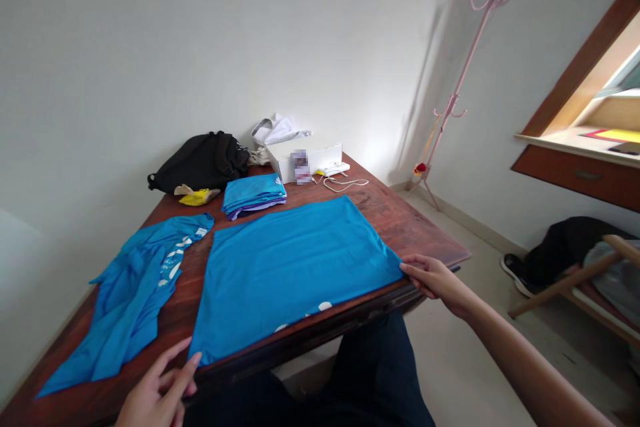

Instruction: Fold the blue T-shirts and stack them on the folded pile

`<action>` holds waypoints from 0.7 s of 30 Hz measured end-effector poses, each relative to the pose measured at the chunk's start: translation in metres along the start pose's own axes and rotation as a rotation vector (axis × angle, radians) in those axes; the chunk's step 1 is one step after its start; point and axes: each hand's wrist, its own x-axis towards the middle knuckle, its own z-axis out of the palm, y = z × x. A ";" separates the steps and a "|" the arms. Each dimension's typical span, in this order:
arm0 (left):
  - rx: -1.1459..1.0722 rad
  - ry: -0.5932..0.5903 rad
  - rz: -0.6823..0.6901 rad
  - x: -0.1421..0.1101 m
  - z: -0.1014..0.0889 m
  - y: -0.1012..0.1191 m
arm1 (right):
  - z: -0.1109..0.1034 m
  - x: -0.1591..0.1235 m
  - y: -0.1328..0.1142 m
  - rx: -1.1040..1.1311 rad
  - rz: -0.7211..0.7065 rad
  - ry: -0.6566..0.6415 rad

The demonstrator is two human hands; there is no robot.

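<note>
A blue T-shirt (pixel 295 260) lies spread in a flat rectangle along the table's near edge, with bits of white print showing at its front fold. My left hand (pixel 163 387) has its thumb and index finger closed at the shirt's near left corner. At the near right corner, my right hand (pixel 435 283) pinches the fabric between thumb and fingers. Left of the shirt, a second blue T-shirt (pixel 135 293) with white print lies loosely crumpled. Behind it sits a stack of folded clothes (pixel 255 193), blue on top and purple below.
On the dark red wooden table (pixel 400 220) stand a black backpack (pixel 200 163), a yellow item (pixel 197 197), a white box (pixel 285 163) and a white cable (pixel 350 183). A pink coat rack (pixel 467 73) stands in the corner. A wooden chair (pixel 565 287) is at right.
</note>
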 end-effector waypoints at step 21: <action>-0.278 0.035 -0.216 -0.021 0.013 0.020 | -0.005 0.010 -0.007 -0.144 -0.036 -0.185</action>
